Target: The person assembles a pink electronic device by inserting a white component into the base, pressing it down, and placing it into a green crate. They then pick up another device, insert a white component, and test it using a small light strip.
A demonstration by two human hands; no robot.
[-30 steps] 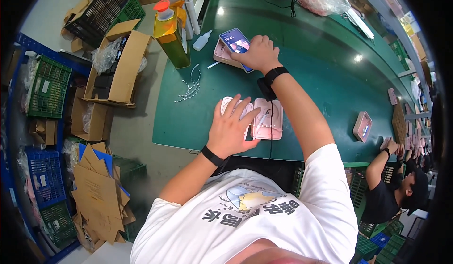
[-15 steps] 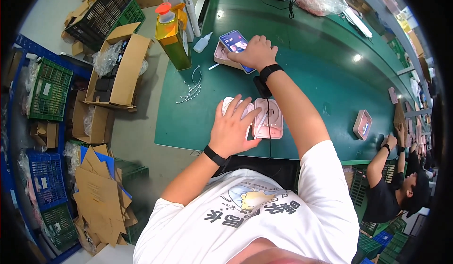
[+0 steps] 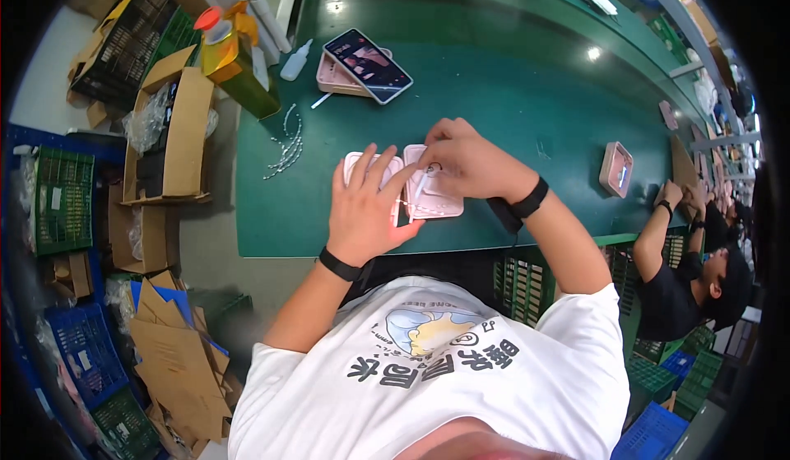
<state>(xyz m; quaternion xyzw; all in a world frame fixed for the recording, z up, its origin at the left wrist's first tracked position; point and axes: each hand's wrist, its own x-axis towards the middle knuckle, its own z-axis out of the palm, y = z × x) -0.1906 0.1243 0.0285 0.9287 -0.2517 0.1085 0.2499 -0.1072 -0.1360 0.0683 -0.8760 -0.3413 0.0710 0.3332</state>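
Observation:
An open pink hinged case (image 3: 438, 205) lies on the green table (image 3: 527, 90) near its front edge. My left hand (image 3: 366, 209) rests flat on the case's left half, fingers spread. My right hand (image 3: 469, 164) is over the right half, fingers pinched on a small white stick-like piece (image 3: 418, 188) that touches the case. Both wrists carry black bands.
A phone (image 3: 368, 65) lies on another pink case (image 3: 333, 77) farther back, beside a small white bottle (image 3: 296, 61) and a pile of white loops (image 3: 285, 143). A closed pink case (image 3: 615, 169) sits to the right. Another person (image 3: 699, 246) works at right. Cardboard boxes (image 3: 177, 135) and crates (image 3: 58, 201) crowd the floor at left.
My right hand has come back from the phone and far pink case to the open case by my left hand. The left hand has stayed on the case.

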